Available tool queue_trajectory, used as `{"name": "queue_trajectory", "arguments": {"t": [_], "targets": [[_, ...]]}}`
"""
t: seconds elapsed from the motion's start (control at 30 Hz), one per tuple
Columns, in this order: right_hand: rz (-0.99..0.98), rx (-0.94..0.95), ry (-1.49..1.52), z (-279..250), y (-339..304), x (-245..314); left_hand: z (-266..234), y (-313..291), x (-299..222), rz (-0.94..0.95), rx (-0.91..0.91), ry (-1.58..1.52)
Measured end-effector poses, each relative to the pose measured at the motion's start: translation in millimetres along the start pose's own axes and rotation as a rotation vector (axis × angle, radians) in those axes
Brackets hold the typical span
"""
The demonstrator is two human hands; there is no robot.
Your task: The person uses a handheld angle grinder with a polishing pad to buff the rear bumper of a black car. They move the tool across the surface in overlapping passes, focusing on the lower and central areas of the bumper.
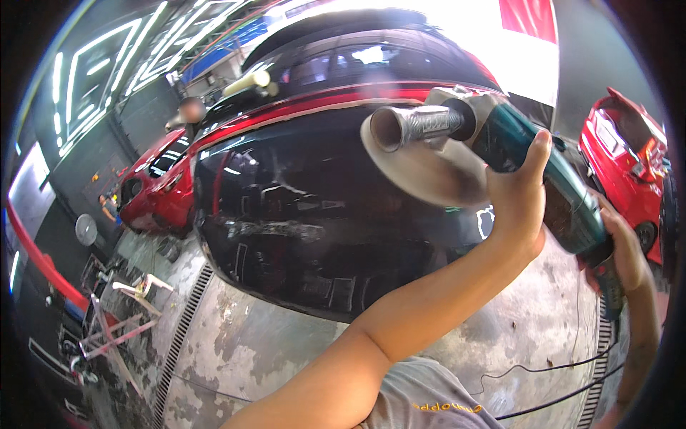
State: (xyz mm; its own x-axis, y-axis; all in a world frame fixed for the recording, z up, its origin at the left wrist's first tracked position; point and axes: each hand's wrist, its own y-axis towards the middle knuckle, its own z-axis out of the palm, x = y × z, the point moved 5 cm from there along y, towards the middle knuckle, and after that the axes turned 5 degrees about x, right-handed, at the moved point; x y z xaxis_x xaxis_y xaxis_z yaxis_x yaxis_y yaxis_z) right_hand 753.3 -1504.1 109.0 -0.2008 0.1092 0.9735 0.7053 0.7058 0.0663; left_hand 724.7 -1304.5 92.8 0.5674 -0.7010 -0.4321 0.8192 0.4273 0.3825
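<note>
A teal and grey power polisher (pixel 572 193) is held at the right, its round pale pad (pixel 421 168) tilted against or just over a glossy dark car panel (pixel 321 207). The pad is smeared, as if spinning. From the polisher's head a silver-wrapped tubular handle (pixel 427 123) sticks out to the left, with nobody gripping it. My left hand (pixel 520 193) is closed on the tool's body just behind the head, thumb up along its side. Farther back, my right hand (pixel 623 247) wraps the rear grip; some of its fingers are hidden behind it.
Cords (pixel 550 368) trail over the stained concrete floor (pixel 264 350) at the lower right. A red car (pixel 161 179) stands at the left, another red car (pixel 623 164) at the right. Small stands (pixel 118 336) and a floor grate (pixel 179 350) lie lower left. Another person (pixel 191 111) is behind the panel.
</note>
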Motion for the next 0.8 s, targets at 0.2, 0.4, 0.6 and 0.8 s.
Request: {"name": "queue_trajectory", "arguments": {"t": [0.2,0.4,0.6,0.8], "targets": [[-0.114,0.043,-0.116,80,45,77,-3,13,-119,0.022,0.039,-0.035],[-0.12,0.002,-0.203,234,53,144,-53,-16,-241,0.035,0.088,-0.181],[-0.096,0.093,-0.239,375,82,183,-114,-34,-393,0.091,0.125,-0.061],[-0.007,0.443,-0.325,518,119,227,-182,-60,-529,0.189,-0.034,0.019]]}}
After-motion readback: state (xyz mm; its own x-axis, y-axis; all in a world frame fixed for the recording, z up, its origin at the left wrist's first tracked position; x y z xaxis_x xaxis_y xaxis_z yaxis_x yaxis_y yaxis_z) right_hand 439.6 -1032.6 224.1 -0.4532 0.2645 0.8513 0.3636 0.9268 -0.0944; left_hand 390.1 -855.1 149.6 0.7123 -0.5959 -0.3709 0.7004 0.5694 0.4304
